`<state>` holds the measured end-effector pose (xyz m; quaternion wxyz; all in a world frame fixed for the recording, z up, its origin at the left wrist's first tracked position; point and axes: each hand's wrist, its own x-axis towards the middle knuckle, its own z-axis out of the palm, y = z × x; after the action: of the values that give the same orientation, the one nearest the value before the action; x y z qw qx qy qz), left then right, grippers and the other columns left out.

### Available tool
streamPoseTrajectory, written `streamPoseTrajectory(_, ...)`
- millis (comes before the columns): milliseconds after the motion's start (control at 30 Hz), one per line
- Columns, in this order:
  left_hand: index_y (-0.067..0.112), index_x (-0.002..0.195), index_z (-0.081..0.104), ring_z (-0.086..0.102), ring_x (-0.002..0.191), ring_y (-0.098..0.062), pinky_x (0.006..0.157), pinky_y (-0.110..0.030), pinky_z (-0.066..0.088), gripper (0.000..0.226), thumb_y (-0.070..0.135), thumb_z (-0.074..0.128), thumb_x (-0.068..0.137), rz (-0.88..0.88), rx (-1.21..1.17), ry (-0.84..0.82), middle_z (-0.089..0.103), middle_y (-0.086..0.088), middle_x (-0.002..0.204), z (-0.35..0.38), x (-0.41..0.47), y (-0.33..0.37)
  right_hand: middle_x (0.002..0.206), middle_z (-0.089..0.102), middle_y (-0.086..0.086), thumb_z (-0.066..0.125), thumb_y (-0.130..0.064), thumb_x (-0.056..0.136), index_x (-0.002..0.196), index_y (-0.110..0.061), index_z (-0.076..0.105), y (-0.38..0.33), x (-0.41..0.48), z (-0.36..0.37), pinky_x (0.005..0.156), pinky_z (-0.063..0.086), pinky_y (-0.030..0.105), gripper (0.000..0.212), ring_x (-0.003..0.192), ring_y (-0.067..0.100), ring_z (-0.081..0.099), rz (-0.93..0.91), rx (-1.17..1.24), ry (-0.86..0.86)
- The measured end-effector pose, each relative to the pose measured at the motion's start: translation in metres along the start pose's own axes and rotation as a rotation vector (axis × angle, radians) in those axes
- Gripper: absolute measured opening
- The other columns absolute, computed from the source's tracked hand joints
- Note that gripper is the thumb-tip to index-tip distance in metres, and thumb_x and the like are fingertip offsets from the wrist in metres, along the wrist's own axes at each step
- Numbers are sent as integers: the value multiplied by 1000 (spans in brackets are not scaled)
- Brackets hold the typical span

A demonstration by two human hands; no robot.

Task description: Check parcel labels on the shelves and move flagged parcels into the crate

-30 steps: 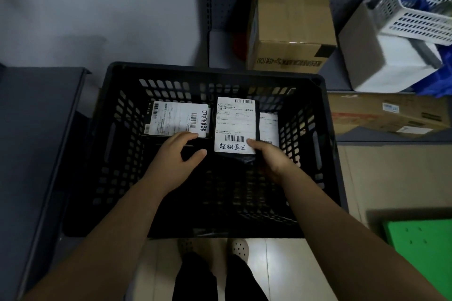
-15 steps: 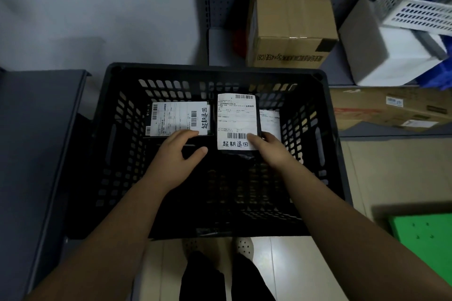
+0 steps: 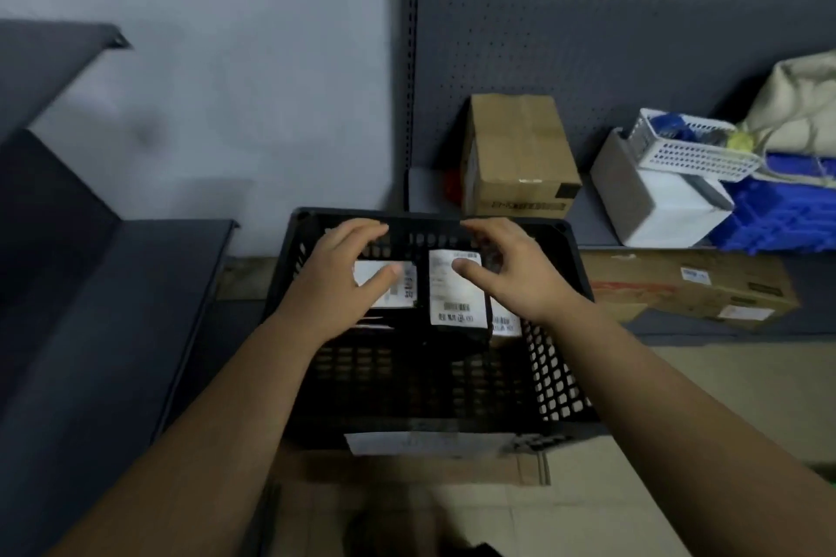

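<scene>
Both hands lifted off the labels vs 0.5 s ago: left hand [image 3: 344, 280] & right hand [image 3: 511, 274] now over crate [image 3: 554, 375], fingers spread loose, gripping nothing. Inside, at far wall: left parcel [image 3: 405, 292], middle parcel [image 3: 457, 298], right parcel [image 3: 504, 323], labels up.

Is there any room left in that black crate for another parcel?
Yes: the near half of the crate floor, by its near wall, looks bare. The far end is crowded: left parcel, middle parcel and right parcel sit side by side under the left hand and right hand.
</scene>
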<state>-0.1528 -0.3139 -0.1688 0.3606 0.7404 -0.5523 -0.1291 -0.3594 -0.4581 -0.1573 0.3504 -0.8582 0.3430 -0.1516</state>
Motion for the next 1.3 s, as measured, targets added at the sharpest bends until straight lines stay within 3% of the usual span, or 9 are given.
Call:
streamPoseTrajectory(100,17,130,58,43,122,-3,102,-5,24,47,38,65,89,56,68,119,50,11,131,-39,-15,24,129,52,-6,67,-43,89,137,-22,53,-42,2,-17,105,38,26,53,121,7,47,-177,-60,2)
streamPoseTrajectory(200,18,131,56,43,127,-11,107,-22,31,52,45,59,87,36,120,157,51,6,135,-65,-40,41,127,53,-6,66,-43,89,135,-22,55,-67,0,-19,104,38,25,51,119,7,48,-287,-49,-15)
streamPoseTrajectory(367,17,130,57,46,128,-12,110,-33,36,57,53,58,86,-130,143,365,51,5,136,-96,-132,67,115,53,-7,70,-34,88,129,-18,60,-115,-30,5,99,37,18,45,110,5,50,-511,28,-115)
streamPoseTrajectory(600,23,137,52,38,134,-11,113,-27,29,64,60,51,86,-452,395,623,46,6,143,-161,-329,118,122,51,-9,60,-58,86,131,-25,56,-230,-104,91,94,45,26,56,113,10,53,-806,210,-406)
streamPoseTrajectory(767,23,135,54,39,134,-9,113,-28,30,58,56,54,88,-631,559,870,49,7,141,-206,-486,175,123,51,-12,64,-40,90,133,-25,55,-347,-207,142,92,44,22,47,114,5,52,-1048,314,-574)
streamPoseTrajectory(933,23,135,53,37,131,-2,110,-22,28,54,52,59,90,-743,656,1108,45,16,136,-224,-643,230,125,48,-17,63,-37,92,131,-33,53,-437,-342,188,92,43,17,40,115,-5,48,-1241,377,-783)
streamPoseTrajectory(1000,23,136,53,37,131,-2,111,-24,30,50,43,62,91,-802,665,1166,44,18,136,-224,-710,246,126,48,-19,64,-36,92,130,-36,53,-466,-403,210,92,42,16,40,117,-4,49,-1295,403,-850)
streamPoseTrajectory(1200,24,135,53,39,133,-7,113,-32,33,50,46,62,91,-1025,738,1330,47,11,140,-214,-903,311,123,50,-14,66,-31,91,129,-28,57,-535,-582,271,94,46,24,40,114,3,51,-1442,460,-998)
streamPoseTrajectory(1300,27,138,50,36,135,-5,112,-29,31,52,48,59,91,-1126,797,1380,45,13,142,-212,-971,347,125,49,-14,65,-36,90,131,-28,57,-565,-663,291,91,41,14,43,113,4,51,-1531,447,-1058)
